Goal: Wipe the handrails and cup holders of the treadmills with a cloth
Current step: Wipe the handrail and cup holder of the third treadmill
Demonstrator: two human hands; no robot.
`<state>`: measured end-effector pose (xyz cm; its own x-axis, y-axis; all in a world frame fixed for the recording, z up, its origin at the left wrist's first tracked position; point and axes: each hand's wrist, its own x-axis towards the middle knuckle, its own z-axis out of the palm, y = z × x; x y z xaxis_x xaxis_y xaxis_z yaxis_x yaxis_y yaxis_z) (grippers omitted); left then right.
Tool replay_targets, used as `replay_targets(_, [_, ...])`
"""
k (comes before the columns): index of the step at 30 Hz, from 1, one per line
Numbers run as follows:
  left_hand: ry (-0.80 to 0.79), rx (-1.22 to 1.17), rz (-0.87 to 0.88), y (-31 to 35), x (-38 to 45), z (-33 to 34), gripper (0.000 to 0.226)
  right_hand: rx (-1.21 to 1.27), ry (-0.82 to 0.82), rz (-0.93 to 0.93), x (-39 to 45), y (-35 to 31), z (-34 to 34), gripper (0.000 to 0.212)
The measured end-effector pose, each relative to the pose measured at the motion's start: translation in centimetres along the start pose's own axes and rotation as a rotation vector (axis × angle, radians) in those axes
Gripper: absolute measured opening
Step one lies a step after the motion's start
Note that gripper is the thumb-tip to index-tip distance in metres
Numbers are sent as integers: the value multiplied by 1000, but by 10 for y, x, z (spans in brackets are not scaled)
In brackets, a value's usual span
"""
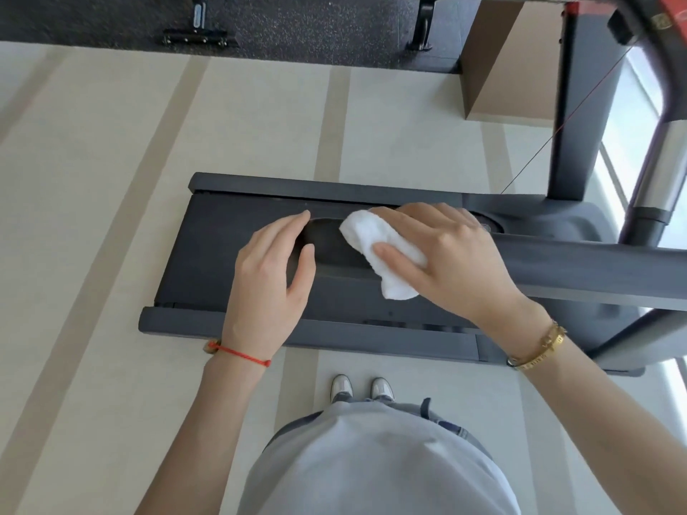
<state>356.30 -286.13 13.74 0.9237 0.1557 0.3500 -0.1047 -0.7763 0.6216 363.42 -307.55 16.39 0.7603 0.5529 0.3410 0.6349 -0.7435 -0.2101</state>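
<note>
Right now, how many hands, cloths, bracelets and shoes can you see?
Hands: 2, the left hand and the right hand
Cloths: 1, a white cloth
Bracelets: 2, a red string bracelet and a gold bracelet
Shoes: 2, a left shoe and a right shoe
Total: 7

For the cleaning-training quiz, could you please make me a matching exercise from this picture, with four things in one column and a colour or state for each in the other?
Things:
1. cloth
2. left hand
3. cord on the left wrist
4. bracelet on the right wrist

Colour or state:
A. gold
B. white, held by the right hand against the dark handrail
C. red
D. holding nothing, fingers resting at the rim of the dark oval recess

Pairs: 1-B, 2-D, 3-C, 4-A
</note>
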Motion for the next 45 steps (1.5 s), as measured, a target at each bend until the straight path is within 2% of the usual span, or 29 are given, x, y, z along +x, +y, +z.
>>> replay_targets(5, [11, -21, -7, 0, -1, 4, 36, -59, 29, 82, 15, -8, 2, 32])
replay_targets(7, [17, -25, -1, 0, -2, 4, 34, -139, -89, 82, 33, -28, 12, 32])
replay_targets(10, [15, -28, 4, -2, -2, 4, 29, -166, -164, 61, 39, -38, 15, 50])
replay_targets(14, [1, -27, 12, -4, 0, 1, 35, 21, -27, 84, 5, -10, -9, 41])
replay_targets(16, [0, -26, 15, -3, 0, 0, 35, -14, -2, 182, -5, 9, -13, 33])
replay_targets(19, [3, -28, 19, -3, 0, 2, 35, -115, 52, 268, 6, 4, -5, 37])
replay_targets(21, [3, -27, 25, -4, 0, 3, 35, -171, 128, 187, 15, -18, 7, 35])
replay_targets(23, [0, -24, 28, -5, 0, 4, 35, -163, 199, 104, 13, -27, 21, 43])
replay_targets(27, [-2, -7, 49, -2, 1, 4, 35, -111, 217, -101, -9, -15, 26, 41])
replay_targets(29, [-12, 29, 94, 4, 3, 5, 35, -143, 203, -138, -20, -4, 20, 43])
replay_targets(34, [-45, 73, 211, 26, 13, 16, 31, -164, 323, 108, -47, 43, -9, 28])
replay_targets(36, [-50, 93, 234, 35, 14, 23, 29, -172, 384, 183, -42, 43, -8, 30])
replay_targets(40, [-41, 135, 226, 53, 15, 38, 25, -149, 375, 97, -26, 19, 6, 34])
replay_targets(43, [-38, 138, 196, 66, 15, 48, 24, -119, 299, 39, -37, 33, 0, 34])
replay_targets(45, [-38, 143, 204, 78, 15, 59, 26, -119, 317, 42, -49, 51, -8, 33])
